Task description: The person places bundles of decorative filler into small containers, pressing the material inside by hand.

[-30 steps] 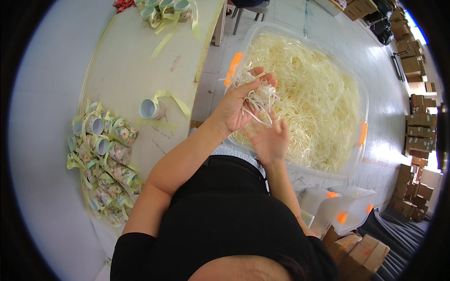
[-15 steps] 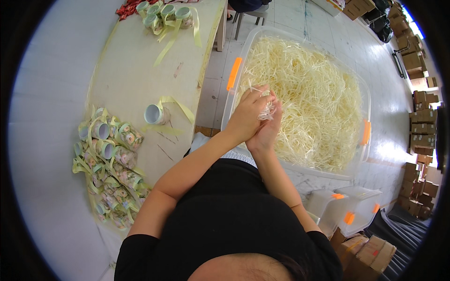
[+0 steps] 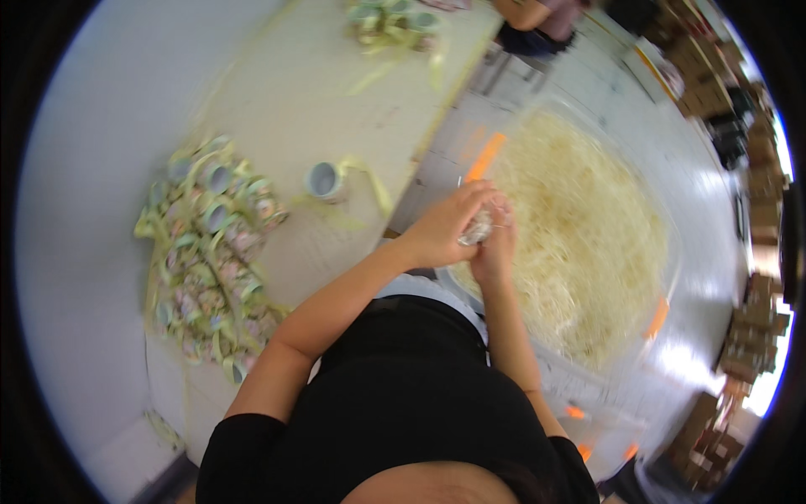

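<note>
Between my two hands is a small wad of pale shredded filler (image 3: 477,228). My left hand (image 3: 449,220) curls over it from the left, and my right hand (image 3: 499,244) closes round it from the other side. Both are held above the near left edge of a clear plastic bin with orange latches, heaped with cream shredded filler (image 3: 588,244). To the left, on the table, one small floral tube-shaped cup (image 3: 325,181) lies with its pale blue opening toward me and a yellow-green ribbon (image 3: 369,181) trailing from it.
A pile of similar ribboned floral cups (image 3: 214,260) covers the left part of the table (image 3: 294,101). More cups (image 3: 390,23) stand at its far end. Beyond, a person (image 3: 537,25) sits on a stool. Cardboard boxes (image 3: 756,328) line the right side; lidded clear bins (image 3: 596,428) stand lower right.
My view has swung, so the table and bin appear shifted to the right and blurred. The seated person shows more. My hands stay closed together round the filler, nearer the bin's left edge.
</note>
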Demonstrator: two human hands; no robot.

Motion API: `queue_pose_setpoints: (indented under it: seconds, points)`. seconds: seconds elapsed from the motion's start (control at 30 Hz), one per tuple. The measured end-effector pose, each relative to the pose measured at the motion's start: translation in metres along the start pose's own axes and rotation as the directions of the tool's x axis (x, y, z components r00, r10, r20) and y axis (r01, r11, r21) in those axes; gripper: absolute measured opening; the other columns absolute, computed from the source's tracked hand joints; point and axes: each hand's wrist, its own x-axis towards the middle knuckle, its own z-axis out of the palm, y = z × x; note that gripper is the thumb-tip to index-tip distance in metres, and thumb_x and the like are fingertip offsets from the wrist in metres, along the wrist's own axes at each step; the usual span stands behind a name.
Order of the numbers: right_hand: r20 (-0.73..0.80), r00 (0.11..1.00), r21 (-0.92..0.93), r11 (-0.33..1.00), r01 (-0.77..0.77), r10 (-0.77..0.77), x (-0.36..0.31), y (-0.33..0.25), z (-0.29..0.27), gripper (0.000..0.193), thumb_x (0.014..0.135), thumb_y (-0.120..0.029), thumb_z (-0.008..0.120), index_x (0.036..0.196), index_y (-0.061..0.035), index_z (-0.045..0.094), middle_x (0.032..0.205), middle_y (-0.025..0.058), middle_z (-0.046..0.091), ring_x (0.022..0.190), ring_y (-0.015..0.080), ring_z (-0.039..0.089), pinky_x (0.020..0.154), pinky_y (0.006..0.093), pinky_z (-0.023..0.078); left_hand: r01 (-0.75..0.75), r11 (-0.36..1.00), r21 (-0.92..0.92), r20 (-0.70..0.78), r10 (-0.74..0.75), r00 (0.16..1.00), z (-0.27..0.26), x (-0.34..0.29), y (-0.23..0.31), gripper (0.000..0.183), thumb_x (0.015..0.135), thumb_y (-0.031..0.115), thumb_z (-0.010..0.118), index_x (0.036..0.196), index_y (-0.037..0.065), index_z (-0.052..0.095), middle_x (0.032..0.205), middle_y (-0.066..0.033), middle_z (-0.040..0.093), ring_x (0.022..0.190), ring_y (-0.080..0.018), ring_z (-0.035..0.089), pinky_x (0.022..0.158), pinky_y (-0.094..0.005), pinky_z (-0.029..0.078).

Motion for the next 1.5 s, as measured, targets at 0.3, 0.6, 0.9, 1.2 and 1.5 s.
queue_pose_setpoints:
  seconds: [0.3, 0.6, 0.9, 1.2, 1.5]
  points:
    - [0.247, 0.96, -0.055, 0.991, -0.122, 0.132, 0.038, 0.014, 0.055, 0.02, 0.094, -0.025, 0.047, 0.106, -0.0093, 0.045, 0.087, 0.0024, 0.053, 0.066, 0.0083, 0.051, 0.052, 0.0225, 0.045, 0.454, 0.89, -0.038, -0.656, -0.365, 0.66, -0.08, -0.158, -0.09, 0.072, 0.067, 0.008, 0.072, 0.13, 0.008, 0.037, 0.128, -0.0142, 0.04, 0.118, -0.0282, 0.042, 0.099, -0.0388, 0.035]
    - [0.365, 0.924, -0.206, 0.977, -0.045, 0.119, 0.056, 0.066, 0.149, 0.03, 0.094, -0.027, 0.049, 0.115, -0.0105, 0.037, 0.089, 0.0043, 0.052, 0.067, 0.0096, 0.049, 0.053, 0.0226, 0.042, 0.397, 0.918, 0.001, -0.727, -0.272, 0.631, -0.1, -0.129, -0.171, 0.096, 0.056, 0.018, 0.082, 0.134, 0.004, 0.027, 0.126, -0.0165, 0.044, 0.117, -0.03, 0.044, 0.097, -0.0393, 0.038]
    - [0.688, 0.393, -0.312, 0.241, 0.919, -0.61, 0.063, 0.069, 0.15, 0.044, 0.083, -0.013, 0.064, 0.113, -0.0023, 0.033, 0.104, 0.0159, 0.046, 0.089, 0.0197, 0.051, 0.079, 0.0297, 0.042, 0.204, 0.977, 0.061, -0.665, -0.112, 0.738, -0.088, -0.082, -0.124, 0.1, 0.053, 0.023, 0.082, 0.134, 0.006, 0.025, 0.11, -0.0096, 0.056, 0.099, -0.0294, 0.057, 0.091, -0.041, 0.038]
    - [0.99, 0.092, -0.086, -0.06, 0.995, 0.111, 0.021, -0.011, 0.158, 0.03, 0.067, -0.015, 0.07, 0.094, -0.0055, 0.06, 0.113, 0.0097, 0.051, 0.096, 0.0295, 0.053, 0.079, 0.0418, 0.046, 0.125, 0.968, 0.219, -0.55, 0.017, 0.835, -0.107, -0.078, -0.072, 0.113, 0.057, 0.038, 0.081, 0.138, 0.002, 0.01, 0.11, -0.0071, 0.058, 0.102, -0.0276, 0.056, 0.096, -0.0431, 0.032]
    - [0.912, 0.22, -0.263, 0.081, 0.961, 0.347, -0.007, -0.087, 0.155, 0.044, 0.066, -0.017, 0.073, 0.106, -0.0045, 0.059, 0.121, 0.0129, 0.049, 0.103, 0.0301, 0.052, 0.083, 0.0382, 0.046, 0.141, 0.951, 0.275, -0.584, 0.049, 0.81, -0.114, -0.082, -0.05, 0.112, 0.049, 0.023, 0.083, 0.139, 0.007, 0.018, 0.111, -0.0069, 0.057, 0.102, -0.0251, 0.055, 0.098, -0.0415, 0.03]
